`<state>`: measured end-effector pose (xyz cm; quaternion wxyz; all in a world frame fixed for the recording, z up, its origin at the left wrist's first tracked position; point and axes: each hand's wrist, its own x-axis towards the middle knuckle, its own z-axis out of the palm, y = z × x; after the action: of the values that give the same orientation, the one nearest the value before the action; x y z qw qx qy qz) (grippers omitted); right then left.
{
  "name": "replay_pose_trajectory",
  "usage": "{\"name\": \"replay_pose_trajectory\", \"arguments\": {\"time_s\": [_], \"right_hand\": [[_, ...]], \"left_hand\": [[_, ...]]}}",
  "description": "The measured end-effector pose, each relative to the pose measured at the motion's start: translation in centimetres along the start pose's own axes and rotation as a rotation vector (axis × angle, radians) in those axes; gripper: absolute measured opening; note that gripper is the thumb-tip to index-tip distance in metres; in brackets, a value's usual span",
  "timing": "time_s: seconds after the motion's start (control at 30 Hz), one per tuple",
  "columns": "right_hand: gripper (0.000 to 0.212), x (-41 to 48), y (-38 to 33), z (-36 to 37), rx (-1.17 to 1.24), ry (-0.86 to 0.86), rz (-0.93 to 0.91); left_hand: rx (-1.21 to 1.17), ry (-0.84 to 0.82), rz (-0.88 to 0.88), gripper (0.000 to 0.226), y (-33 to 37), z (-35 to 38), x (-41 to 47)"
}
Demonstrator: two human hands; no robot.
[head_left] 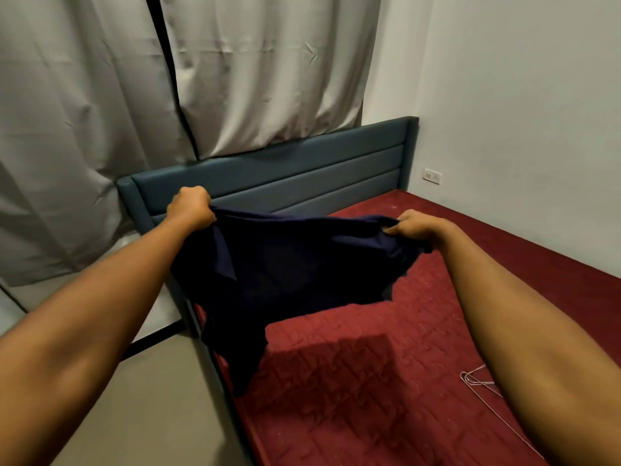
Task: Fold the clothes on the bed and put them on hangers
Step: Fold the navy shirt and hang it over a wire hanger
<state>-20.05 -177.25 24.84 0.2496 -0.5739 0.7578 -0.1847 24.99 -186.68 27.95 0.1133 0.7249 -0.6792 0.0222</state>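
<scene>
red quilted bed (pixel 353 381), wire hanger (pixel 484 386) lying on it

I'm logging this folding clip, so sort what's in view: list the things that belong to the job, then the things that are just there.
Part of the job:
- dark navy garment, held up over the bed by the left hand and right hand
- wire hangers lying on the red mattress

Just there:
- grey curtains
- blue headboard
- wall socket

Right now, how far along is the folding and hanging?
Nothing looks finished. In hand: the left hand and right hand hold a navy garment spread above the red mattress, not yet folded. Left: folding it and putting it on the wire hanger lying beside the right forearm.
</scene>
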Motion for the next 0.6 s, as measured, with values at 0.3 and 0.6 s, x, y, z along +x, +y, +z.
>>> {"name": "replay_pose_trajectory", "arguments": {"time_s": [0.3,0.6], "right_hand": [[0.021,-2.2,-11.0,6.5,0.883,-0.274,-0.259],[0.025,-0.8,-15.2,12.1,1.202,0.081,-0.019]], "left_hand": [[-1.434,-0.330,0.094,0.043,8.8,1.0,-2.1],[-0.913,-0.145,0.269,0.076,7.7,8.8,-6.4]]}}
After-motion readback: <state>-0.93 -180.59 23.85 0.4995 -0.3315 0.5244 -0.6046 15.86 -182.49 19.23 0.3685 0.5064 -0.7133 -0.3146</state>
